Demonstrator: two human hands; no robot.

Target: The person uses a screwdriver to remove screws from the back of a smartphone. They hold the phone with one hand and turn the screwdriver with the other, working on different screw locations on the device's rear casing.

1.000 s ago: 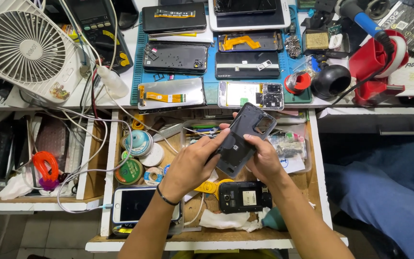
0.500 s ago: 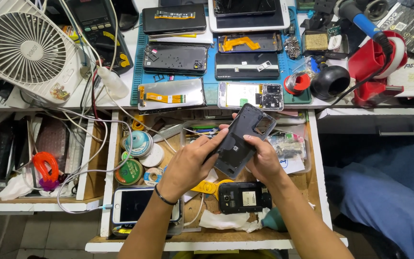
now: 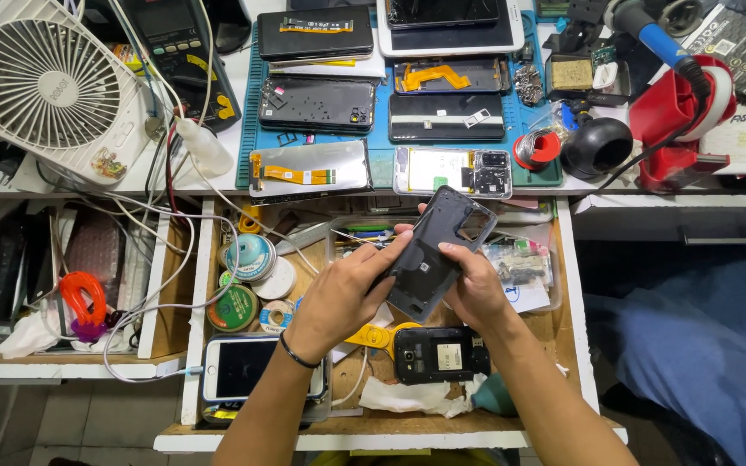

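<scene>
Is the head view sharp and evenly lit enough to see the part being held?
Head view: sharp and evenly lit across the dark phone back cover; left hand and right hand unblurred; soft glare on the white fan; wide-angle bending at frame edges.

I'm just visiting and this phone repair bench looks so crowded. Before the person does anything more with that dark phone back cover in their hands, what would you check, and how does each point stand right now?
1. Grip on the dark back cover: ok, the left hand and right hand both hold it.
2. Cover held away from other parts: ok, it is raised above the open drawer.
3. Cover free of cracks: cannot tell, too small to judge.
4. Small black phone lying flat in the drawer: ok.
5. White phone safely placed: not ok, it sits near the drawer's front edge with a cable attached.
6. Opened phone on the blue mat: ok, lying flat.
</scene>
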